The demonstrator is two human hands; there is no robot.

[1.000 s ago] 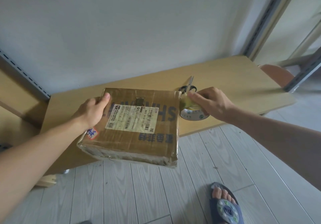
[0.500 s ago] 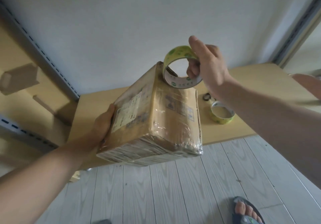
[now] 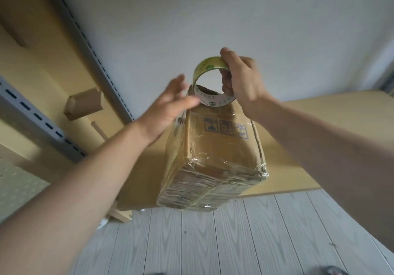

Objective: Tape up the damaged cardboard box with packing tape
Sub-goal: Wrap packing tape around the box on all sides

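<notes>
Cardboard box (image 3: pixel 215 146), standing on end at the table's (image 3: pixel 319 129) front edge, already shines with clear tape over its near end and sides; the far top edge looks like the part still being done. There the right hand (image 3: pixel 241 82) grips the packing tape roll (image 3: pixel 207 65), fingers curled round its rim. The blurred left hand (image 3: pixel 168 106) is just beside it, fingers straight and holding nothing.

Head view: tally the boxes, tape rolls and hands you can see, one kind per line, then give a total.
Cardboard boxes: 2, the large box and the small box at far left
Tape rolls: 1, the tape roll
Hands: 2, the left hand and the right hand
Total: 5
</notes>
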